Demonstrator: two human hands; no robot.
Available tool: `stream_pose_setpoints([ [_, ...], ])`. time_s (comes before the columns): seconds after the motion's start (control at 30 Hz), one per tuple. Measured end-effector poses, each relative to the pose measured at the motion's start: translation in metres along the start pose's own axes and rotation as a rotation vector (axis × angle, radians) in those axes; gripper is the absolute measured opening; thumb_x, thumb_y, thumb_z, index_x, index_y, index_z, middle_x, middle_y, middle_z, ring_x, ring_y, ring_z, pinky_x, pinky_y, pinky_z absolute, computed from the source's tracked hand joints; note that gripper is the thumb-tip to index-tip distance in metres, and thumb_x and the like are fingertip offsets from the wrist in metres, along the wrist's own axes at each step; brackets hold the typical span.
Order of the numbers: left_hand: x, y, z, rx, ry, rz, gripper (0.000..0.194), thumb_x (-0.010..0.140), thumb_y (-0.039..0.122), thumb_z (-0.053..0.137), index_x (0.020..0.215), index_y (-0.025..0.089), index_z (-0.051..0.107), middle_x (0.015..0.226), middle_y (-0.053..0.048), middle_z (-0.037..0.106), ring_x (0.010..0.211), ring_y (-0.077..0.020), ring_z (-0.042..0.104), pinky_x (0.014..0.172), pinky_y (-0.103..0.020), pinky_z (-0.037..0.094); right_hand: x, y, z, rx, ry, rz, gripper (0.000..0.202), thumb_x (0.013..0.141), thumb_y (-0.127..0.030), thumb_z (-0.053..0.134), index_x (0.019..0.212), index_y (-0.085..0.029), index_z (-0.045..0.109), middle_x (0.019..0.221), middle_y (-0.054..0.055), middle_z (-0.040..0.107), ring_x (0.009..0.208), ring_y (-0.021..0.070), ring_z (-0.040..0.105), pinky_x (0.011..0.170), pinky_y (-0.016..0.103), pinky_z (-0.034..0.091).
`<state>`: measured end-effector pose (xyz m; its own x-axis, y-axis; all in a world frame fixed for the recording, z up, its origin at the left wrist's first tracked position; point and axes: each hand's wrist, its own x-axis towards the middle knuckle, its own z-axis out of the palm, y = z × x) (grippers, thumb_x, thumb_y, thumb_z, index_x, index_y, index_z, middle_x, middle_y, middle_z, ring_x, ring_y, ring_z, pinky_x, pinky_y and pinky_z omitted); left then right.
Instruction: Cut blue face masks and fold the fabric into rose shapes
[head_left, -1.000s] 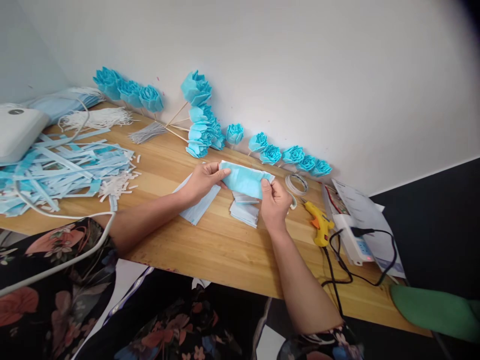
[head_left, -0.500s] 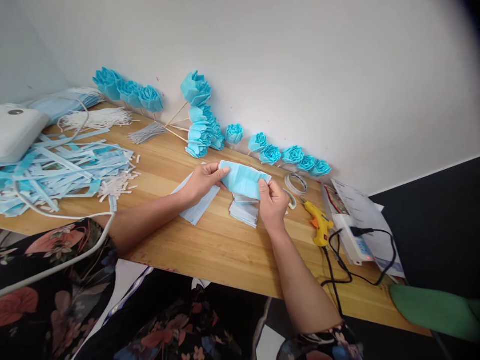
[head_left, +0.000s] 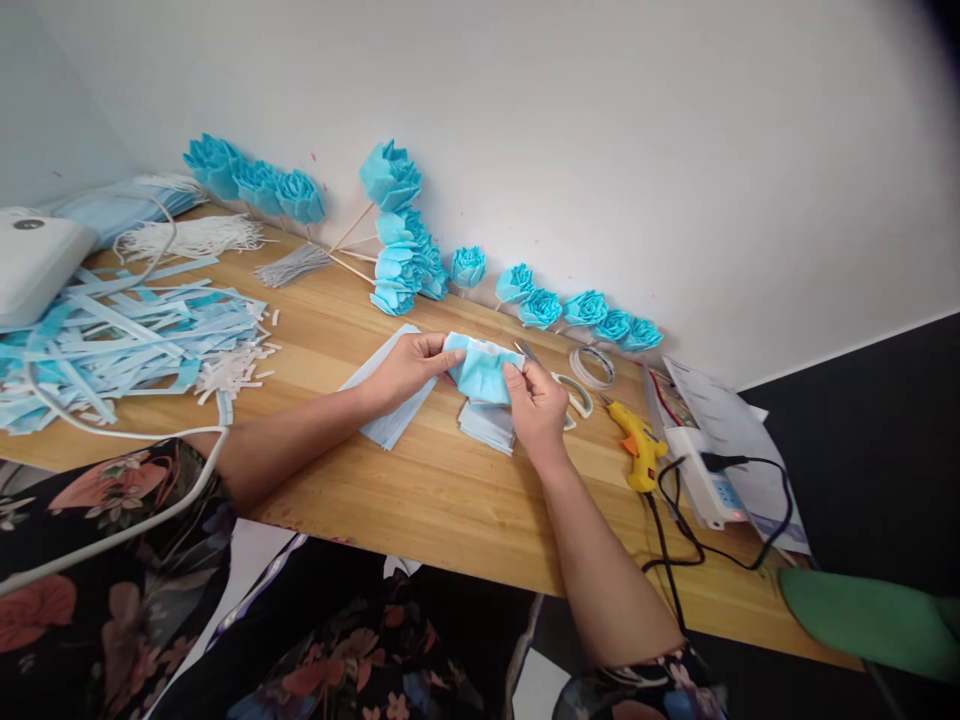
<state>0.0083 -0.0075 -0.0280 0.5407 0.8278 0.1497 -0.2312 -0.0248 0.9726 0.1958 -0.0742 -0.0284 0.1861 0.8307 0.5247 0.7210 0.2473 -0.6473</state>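
Observation:
A light blue fabric piece [head_left: 481,372] is stretched between my two hands above the table, its upper edge puckered. My left hand [head_left: 415,368] pinches its left end between thumb and fingers. At the right end, my right hand [head_left: 538,402] grips it the same way. Below the piece lies a small stack of pale cut pieces [head_left: 487,426]. Pale blue flat sheets [head_left: 390,425] rest partly behind my left hand and wrist. Scissors with white handles [head_left: 577,397] lie just beyond my right hand, partly hidden by it.
Blue fabric flowers [head_left: 397,260] line the wall. Cut strips [head_left: 135,335] and a white device [head_left: 41,265] cover the table's left. A tape roll [head_left: 592,367], yellow glue gun [head_left: 637,447] and power strip [head_left: 709,480] with black cords are at the right.
My hands have come slightly closer together and the right one has moved left. The fabric's top edge is now gathered, and more of the scissors shows.

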Motion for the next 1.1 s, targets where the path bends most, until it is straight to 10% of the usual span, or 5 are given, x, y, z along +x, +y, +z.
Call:
stream_pose_setpoints([
  [1.1,0.0034,-0.0032,-0.0005,-0.03,0.081,0.004,0.041,0.075,0.053,0.072,0.08,0.013,0.069,0.074,-0.004,0.066,0.067,-0.0142,0.061,0.064,-0.028,0.055,0.0009,0.0011,-0.0013,0.005,0.104,0.001,0.04,0.091,-0.043,0.052,0.06,-0.02,0.04,0.054,-0.007,0.029,0.053,0.0087,0.029,0.053,0.024,0.027],
])
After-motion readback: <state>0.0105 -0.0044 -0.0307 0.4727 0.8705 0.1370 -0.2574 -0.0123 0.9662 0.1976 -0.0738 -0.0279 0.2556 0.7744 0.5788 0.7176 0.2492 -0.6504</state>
